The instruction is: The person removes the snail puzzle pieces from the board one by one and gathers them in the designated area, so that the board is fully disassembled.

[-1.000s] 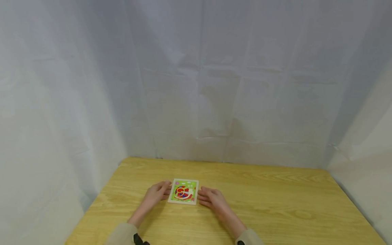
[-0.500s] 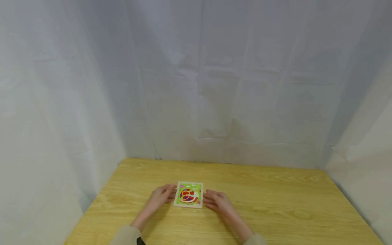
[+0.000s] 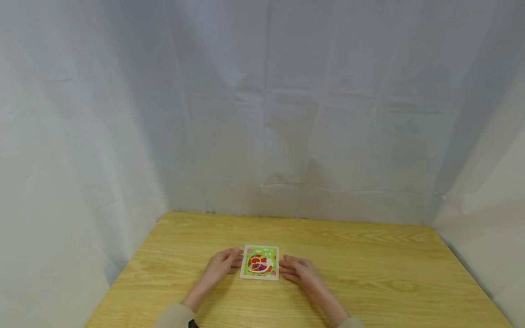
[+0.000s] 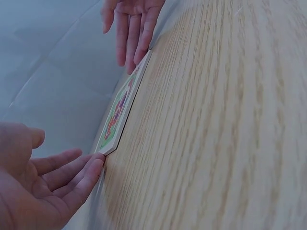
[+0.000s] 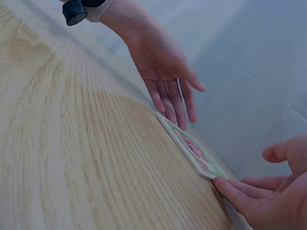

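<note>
A square puzzle board (image 3: 259, 263) with a pale frame and a red, blue and white snail on green lies flat on the wooden table (image 3: 369, 282). My left hand (image 3: 222, 265) is at its left edge, fingers extended, the fingertips right at the frame in the left wrist view. On the opposite edge, my right hand (image 3: 301, 272) has its fingers likewise stretched out, tips against the frame's side in the right wrist view. Both thumbs stand raised away from the board. Neither hand curls round it.
Pale sheeting (image 3: 262, 136) hangs behind the table and along both sides. The table's back edge lies a short way beyond the board. A dark wrist-worn device (image 5: 75, 13) sits at the left cuff.
The puzzle board has slid to the right and slightly toward the person, with both hands moving along at its two sides. The fingers stay extended throughout.
</note>
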Motion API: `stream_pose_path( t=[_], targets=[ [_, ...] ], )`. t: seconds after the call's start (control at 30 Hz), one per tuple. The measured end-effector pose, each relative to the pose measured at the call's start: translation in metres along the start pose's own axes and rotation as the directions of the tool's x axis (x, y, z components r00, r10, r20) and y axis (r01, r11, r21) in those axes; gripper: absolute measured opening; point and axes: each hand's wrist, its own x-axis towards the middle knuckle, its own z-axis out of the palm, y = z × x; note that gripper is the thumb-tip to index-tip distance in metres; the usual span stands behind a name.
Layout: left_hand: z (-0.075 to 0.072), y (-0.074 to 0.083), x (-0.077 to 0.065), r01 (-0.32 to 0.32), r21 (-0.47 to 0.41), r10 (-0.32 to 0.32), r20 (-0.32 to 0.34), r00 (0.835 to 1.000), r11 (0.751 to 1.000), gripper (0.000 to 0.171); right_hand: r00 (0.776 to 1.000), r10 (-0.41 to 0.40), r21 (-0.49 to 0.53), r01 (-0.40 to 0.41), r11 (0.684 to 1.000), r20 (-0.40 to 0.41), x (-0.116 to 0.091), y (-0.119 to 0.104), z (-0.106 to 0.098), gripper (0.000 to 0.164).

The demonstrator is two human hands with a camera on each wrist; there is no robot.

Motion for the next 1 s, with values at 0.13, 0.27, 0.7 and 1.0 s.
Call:
stream_pose_path(
  t=[0.13, 0.27, 0.7, 1.0],
  targets=[
    [0.002, 0.002, -0.001, 0.001, -0.006, -0.001, 0.010, 1.000, 1.000, 0.044, 1.000, -0.004, -0.007, 0.004, 1.000, 0.006, -0.001, 0.001, -0.003, 0.053],
    [0.004, 0.001, 0.000, -0.014, -0.006, 0.014, 0.024, 1.000, 1.000, 0.045, 1.000, -0.001, -0.003, 0.001, 1.000, 0.006, -0.004, 0.000, -0.006, 0.053],
    [0.011, 0.004, -0.001, -0.021, -0.029, 0.022, 0.045, 0.999, 0.999, 0.046, 0.999, 0.038, 0.019, -0.038, 0.999, -0.012, -0.009, -0.003, -0.014, 0.055],
    [0.015, 0.004, -0.002, -0.004, -0.065, 0.009, 0.078, 0.997, 0.998, 0.052, 0.999, 0.045, 0.008, -0.045, 0.999, 0.005, -0.013, -0.003, -0.022, 0.054]
  ],
)
